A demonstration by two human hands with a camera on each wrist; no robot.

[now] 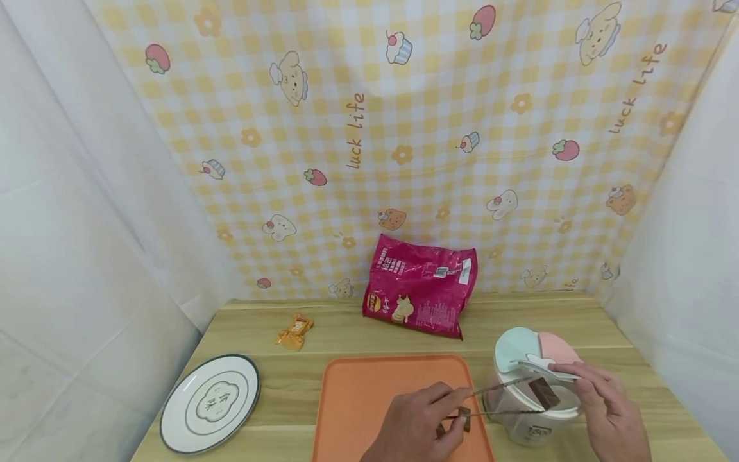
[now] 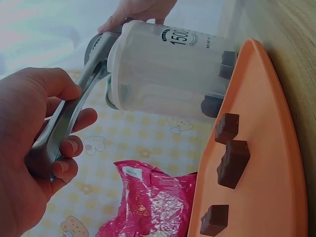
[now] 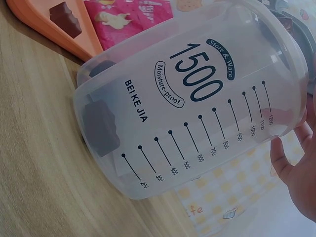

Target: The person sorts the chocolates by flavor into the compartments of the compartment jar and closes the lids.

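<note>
A dark brown block, flat-faced and chocolate-like, sits between the tips of metal tongs at the open mouth of a plastic container. The person's left hand has its fingers and thumb curled round the tongs, which are smooth, grey and slightly shiny. The right hand pinches the raised flap of the container's lid, its thumb and fingers close together. The lid has mint and pink sections; the rounded, see-through wall carries "1500" and a measuring scale. More brown pieces lie at the container's bottom. Beside it, a matte orange tray with rounded corners and a raised rim holds further brown blocks with notched edges. Behind stands a crinkled, glossy pink bag.
</note>
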